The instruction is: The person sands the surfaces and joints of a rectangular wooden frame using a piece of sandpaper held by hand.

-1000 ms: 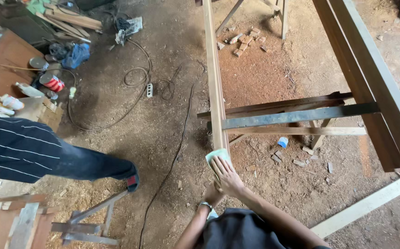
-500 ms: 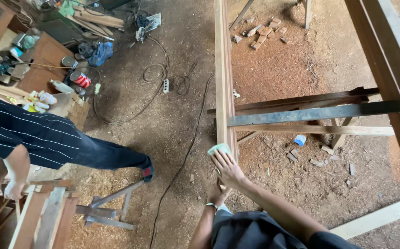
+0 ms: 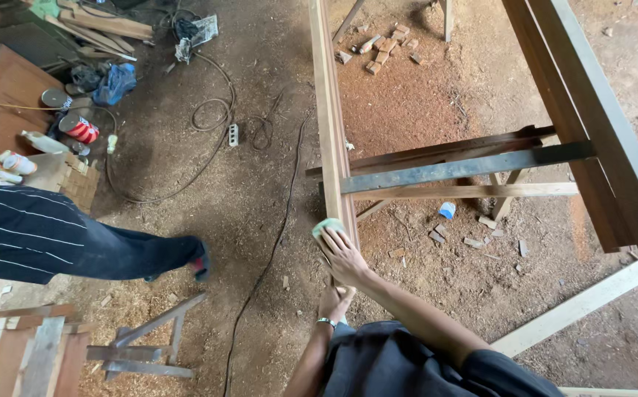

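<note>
The right hand [image 3: 345, 257] lies flat and open on a small green sanding pad [image 3: 326, 227], and presses it on the top edge of a long wooden plank [image 3: 330, 132] that stands on its narrow side and runs away from the person. The left hand [image 3: 336, 300] is lower and nearer to the body, with a watch at the wrist; it seems to close around the near end of the plank, but the grip itself is partly hidden, so I cannot tell it for sure. The plank rests across a frame of dark crossbars [image 3: 466, 165], above a floor [image 3: 260, 206] covered with sawdust. To do this rubbing well, I judge that the palm should keep even pressure, the strokes should follow the length of the wood, and the pad should stay square on the narrow edge so the corners are not rounded. The lower hand should hold the plank steady against wobble. Another person in a striped shirt [image 3: 18, 224] stands at the left, well apart, and a black cable [image 3: 275, 235] lies on the floor near the plank.
</note>
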